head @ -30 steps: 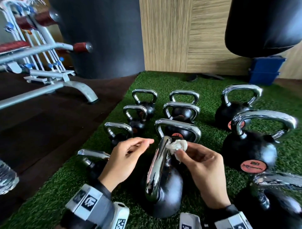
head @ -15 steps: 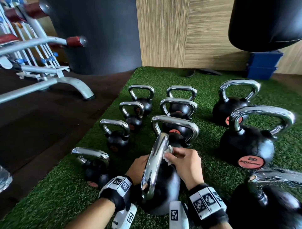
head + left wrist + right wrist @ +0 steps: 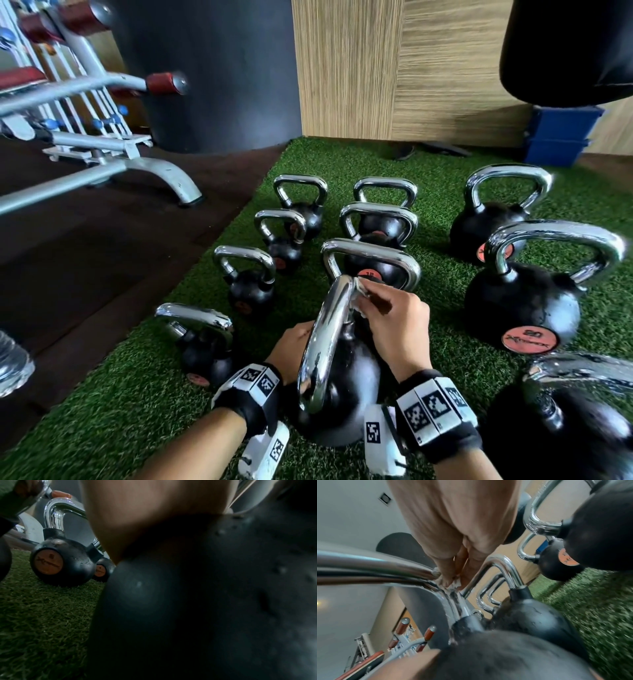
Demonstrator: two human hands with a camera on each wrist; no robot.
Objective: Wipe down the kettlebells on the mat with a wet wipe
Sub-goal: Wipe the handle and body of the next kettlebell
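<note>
The nearest black kettlebell (image 3: 342,387) stands on the green turf mat (image 3: 428,171), its chrome handle (image 3: 325,339) pointing away from me. My right hand (image 3: 368,296) pinches a white wet wipe (image 3: 359,291) against the handle's far bend; in the right wrist view the fingertips (image 3: 448,581) press the wipe (image 3: 456,584) onto the chrome. My left hand (image 3: 291,346) rests against the ball's left side, its fingers hidden behind the handle; the left wrist view shows the palm (image 3: 154,520) on the black ball (image 3: 205,601). Several more kettlebells stand in rows beyond.
A large kettlebell (image 3: 520,308) stands close on the right, another (image 3: 565,428) at the lower right, a small one (image 3: 205,349) on the left. A bench frame (image 3: 120,164) and dark floor lie left of the mat. Blue boxes (image 3: 558,137) sit by the wall.
My left hand dropped from beside the handle down onto the ball's left side. The right hand kept the wipe on the handle's far end and curled closer round it.
</note>
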